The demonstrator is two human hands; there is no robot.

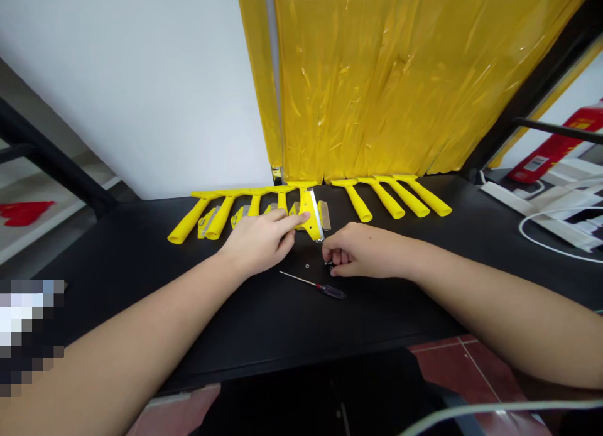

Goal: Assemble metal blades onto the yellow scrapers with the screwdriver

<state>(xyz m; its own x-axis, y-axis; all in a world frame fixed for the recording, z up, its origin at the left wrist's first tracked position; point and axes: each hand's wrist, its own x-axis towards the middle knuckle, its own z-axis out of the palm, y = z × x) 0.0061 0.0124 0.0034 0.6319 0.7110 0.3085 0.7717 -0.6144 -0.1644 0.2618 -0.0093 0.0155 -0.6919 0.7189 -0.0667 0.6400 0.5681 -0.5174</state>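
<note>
My left hand point(259, 240) reaches in from the left, its extended index finger on a yellow scraper head point(311, 224) with a silvery strip along its right edge. The other fingers are curled under, partly hidden. My right hand point(360, 250) is just right of the head, fingers bent and thumb low over the table. Small dark and shiny bits show at its fingertips; what it pinches, if anything, is hidden. A small metal ring point(307, 266) lies between the hands. Below them rests a screwdriver point(332, 291) with a clear dark handle, its tip pointing left.
Yellow scraper handles point(189, 221) stand in a row at the back left, with more scraper heads among them. Several more yellow handles point(429, 198) lie at the back right. A white power strip point(541, 216) with cables and a red bottle point(551, 144) are at the right.
</note>
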